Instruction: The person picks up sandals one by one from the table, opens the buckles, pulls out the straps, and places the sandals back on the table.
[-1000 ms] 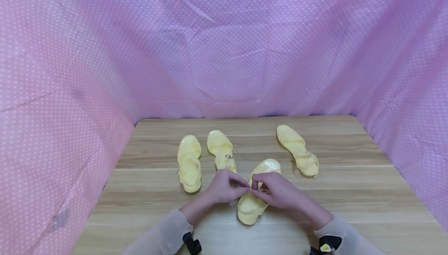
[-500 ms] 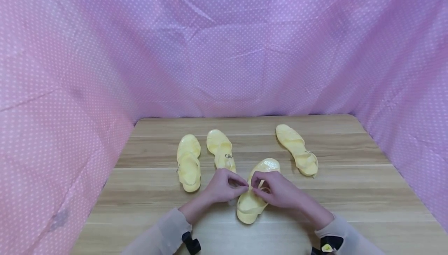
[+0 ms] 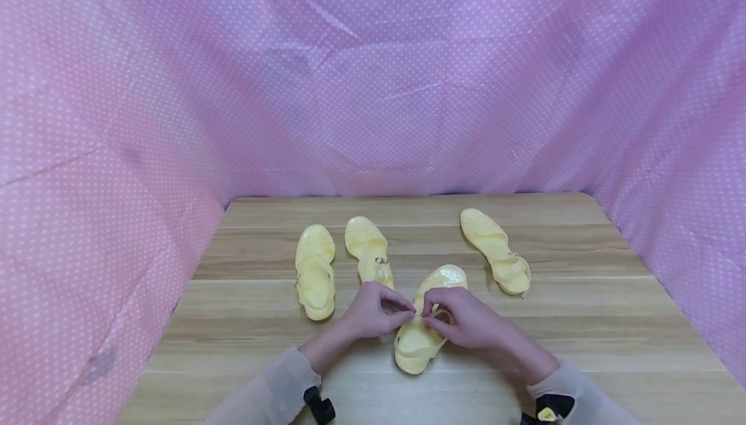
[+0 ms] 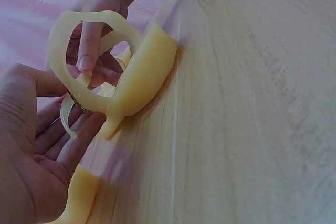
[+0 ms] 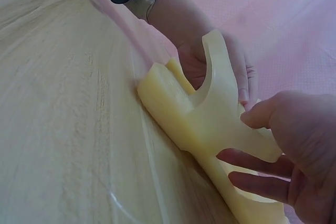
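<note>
Bright, even, pink-tinted light — faint shadows; head view bows at its edges, wrist views soft close up.

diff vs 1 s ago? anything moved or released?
Barely any change. Both hands keep the same grip: the left hand and right hand still pinch the strap of the near yellow sandal, which has not shifted on the wooden table. Only the whole view wobbled slightly. The other three yellow sandals lie as before.
</note>
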Tool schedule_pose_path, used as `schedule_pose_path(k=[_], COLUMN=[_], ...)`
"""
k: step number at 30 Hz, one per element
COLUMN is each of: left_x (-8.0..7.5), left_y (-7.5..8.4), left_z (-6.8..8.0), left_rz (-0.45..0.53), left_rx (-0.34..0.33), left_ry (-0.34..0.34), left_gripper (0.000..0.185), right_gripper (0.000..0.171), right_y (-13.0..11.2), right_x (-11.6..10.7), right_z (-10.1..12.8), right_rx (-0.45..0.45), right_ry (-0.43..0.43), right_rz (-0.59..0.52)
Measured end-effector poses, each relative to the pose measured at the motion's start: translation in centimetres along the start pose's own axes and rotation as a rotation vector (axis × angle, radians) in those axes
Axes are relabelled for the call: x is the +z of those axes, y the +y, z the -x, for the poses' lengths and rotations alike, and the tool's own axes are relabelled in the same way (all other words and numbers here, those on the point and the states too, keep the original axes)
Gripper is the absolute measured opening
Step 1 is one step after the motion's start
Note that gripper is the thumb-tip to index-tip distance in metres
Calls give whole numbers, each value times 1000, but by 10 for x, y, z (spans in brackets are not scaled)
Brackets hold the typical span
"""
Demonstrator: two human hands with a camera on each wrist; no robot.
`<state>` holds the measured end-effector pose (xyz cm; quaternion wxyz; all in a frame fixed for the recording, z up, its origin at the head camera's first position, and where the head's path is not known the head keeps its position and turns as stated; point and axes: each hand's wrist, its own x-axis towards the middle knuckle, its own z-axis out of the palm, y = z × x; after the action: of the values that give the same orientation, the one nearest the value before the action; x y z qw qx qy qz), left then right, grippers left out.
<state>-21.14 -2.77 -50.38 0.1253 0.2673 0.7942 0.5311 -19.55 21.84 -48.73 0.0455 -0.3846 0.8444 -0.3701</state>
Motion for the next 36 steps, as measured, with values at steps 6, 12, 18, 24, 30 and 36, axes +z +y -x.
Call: schedule_pose_path(k=[6, 12, 18, 24, 30, 36], left_x=[0, 0, -1, -1, 0, -1], left_y=[1, 2, 3, 1, -1, -1], left_z=[-1, 0, 1, 0, 1, 2], left_rz=[-10, -10, -46, -51, -17, -23], left_rx=[16, 11, 33, 43, 24, 33], left_ry=[-5, -12, -8, -12, -6, -15], left_gripper=[9, 9, 10, 9, 8, 10], right_gripper=[13, 17, 13, 9, 16, 13], right_y=[-2, -2, -1, -2, 0, 1], right_x=[1, -1, 2, 3, 3, 5], right_z=[-5, -2, -2, -5, 1, 1], right_rx=[15, 23, 26, 33, 9, 10], right_ry=[-17, -38, -23, -27, -30, -12], right_rz=[-13, -9, -67, -49, -47, -58])
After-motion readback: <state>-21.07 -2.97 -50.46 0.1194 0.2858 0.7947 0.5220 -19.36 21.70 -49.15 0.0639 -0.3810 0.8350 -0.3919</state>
